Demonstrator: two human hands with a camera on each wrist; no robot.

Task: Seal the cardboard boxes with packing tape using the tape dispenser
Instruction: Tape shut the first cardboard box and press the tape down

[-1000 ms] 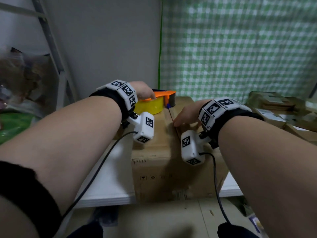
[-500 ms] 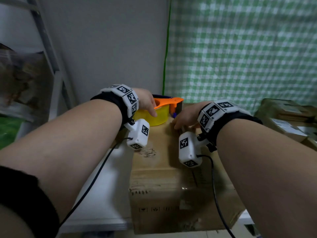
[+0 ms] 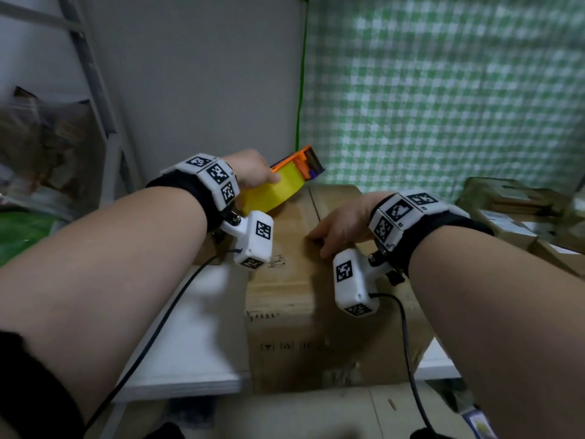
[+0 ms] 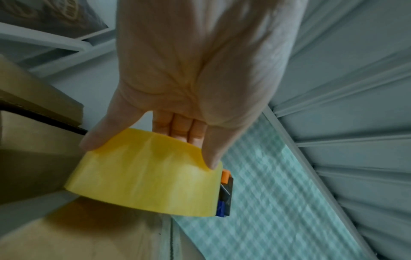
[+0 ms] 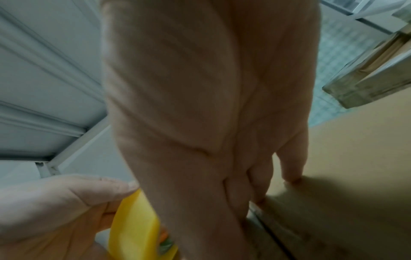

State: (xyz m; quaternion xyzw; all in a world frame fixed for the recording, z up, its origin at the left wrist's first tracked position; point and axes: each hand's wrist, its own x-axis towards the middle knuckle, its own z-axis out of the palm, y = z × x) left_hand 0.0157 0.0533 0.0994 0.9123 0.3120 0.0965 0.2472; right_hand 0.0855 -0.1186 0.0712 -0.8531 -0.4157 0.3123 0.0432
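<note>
A brown cardboard box (image 3: 285,280) stands on a white shelf, its top flaps closed along a centre seam (image 3: 313,201). My left hand (image 3: 253,172) grips an orange tape dispenser (image 3: 297,163) holding a yellow tape roll (image 3: 272,191), lifted and tilted above the box's far left part. In the left wrist view, thumb and fingers wrap the yellow roll (image 4: 144,172), and the dispenser's blade end (image 4: 225,193) points away. My right hand (image 3: 338,226) rests on the box top beside the seam, fingers pressing the cardboard (image 5: 333,211).
A white shelf (image 3: 190,337) carries the box. More cardboard boxes (image 3: 512,217) are stacked at the right. A green checked curtain (image 3: 443,90) hangs behind, a grey wall and a metal rack (image 3: 91,74) are at the left.
My left hand has raised the dispenser off the box top and tilted its blade end upward. My right hand has stayed on the box, shifting a little nearer along the seam.
</note>
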